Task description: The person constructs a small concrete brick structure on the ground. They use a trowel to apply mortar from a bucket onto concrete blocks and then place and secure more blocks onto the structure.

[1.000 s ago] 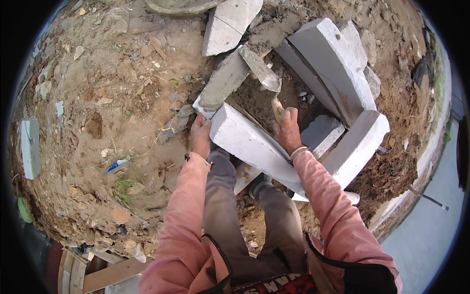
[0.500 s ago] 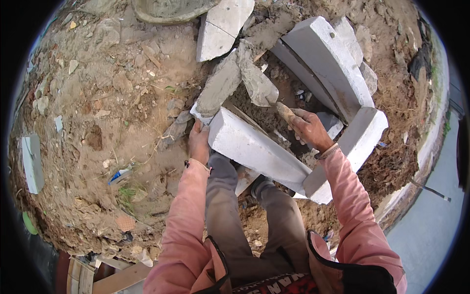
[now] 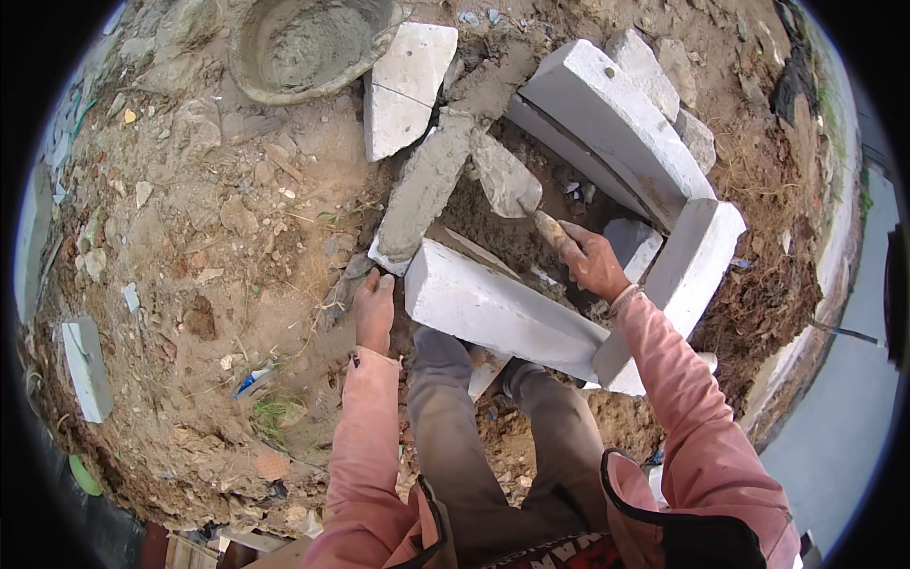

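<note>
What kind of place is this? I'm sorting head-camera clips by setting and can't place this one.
Most likely an outdoor building site on bare dirt ground. The right hand holds a trowel over pale masonry blocks, the left hand rests at one block's end, and a mortar pan sits nearby.

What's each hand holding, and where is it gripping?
The right hand grips a trowel by its wooden handle. The left hand holds nothing; it rests against the end of a block.
</note>
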The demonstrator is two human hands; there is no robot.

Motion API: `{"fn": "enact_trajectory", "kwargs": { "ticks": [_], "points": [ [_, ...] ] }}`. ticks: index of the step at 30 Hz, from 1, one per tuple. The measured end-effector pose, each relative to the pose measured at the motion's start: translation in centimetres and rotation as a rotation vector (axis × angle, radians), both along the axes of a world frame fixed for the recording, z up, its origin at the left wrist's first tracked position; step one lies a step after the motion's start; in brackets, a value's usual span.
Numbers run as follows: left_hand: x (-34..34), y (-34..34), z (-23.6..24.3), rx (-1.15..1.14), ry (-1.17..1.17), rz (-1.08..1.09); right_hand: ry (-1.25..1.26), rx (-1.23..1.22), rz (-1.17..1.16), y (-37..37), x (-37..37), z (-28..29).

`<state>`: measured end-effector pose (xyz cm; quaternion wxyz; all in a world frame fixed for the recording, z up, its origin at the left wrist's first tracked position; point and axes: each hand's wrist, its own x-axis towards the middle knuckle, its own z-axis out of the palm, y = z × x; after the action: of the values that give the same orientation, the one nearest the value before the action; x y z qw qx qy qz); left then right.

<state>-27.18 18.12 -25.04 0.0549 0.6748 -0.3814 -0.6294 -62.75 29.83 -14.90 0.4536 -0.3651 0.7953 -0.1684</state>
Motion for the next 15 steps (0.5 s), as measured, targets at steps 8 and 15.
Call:
{"fn": "enact_trajectory", "kwargs": {
  "ticks": [8,15],
  "points": [
    [-6.3,-21.0,8.0,-0.471,0.314,0.331,-0.244,0.029,-0.385,-2.9,-0.8,4.4],
    [-10.0,-30.7,4.1,-0.384,0.408,0.431,0.031,-0.393,-0.196,-9.7,1.7,4.7]
  ]
}}
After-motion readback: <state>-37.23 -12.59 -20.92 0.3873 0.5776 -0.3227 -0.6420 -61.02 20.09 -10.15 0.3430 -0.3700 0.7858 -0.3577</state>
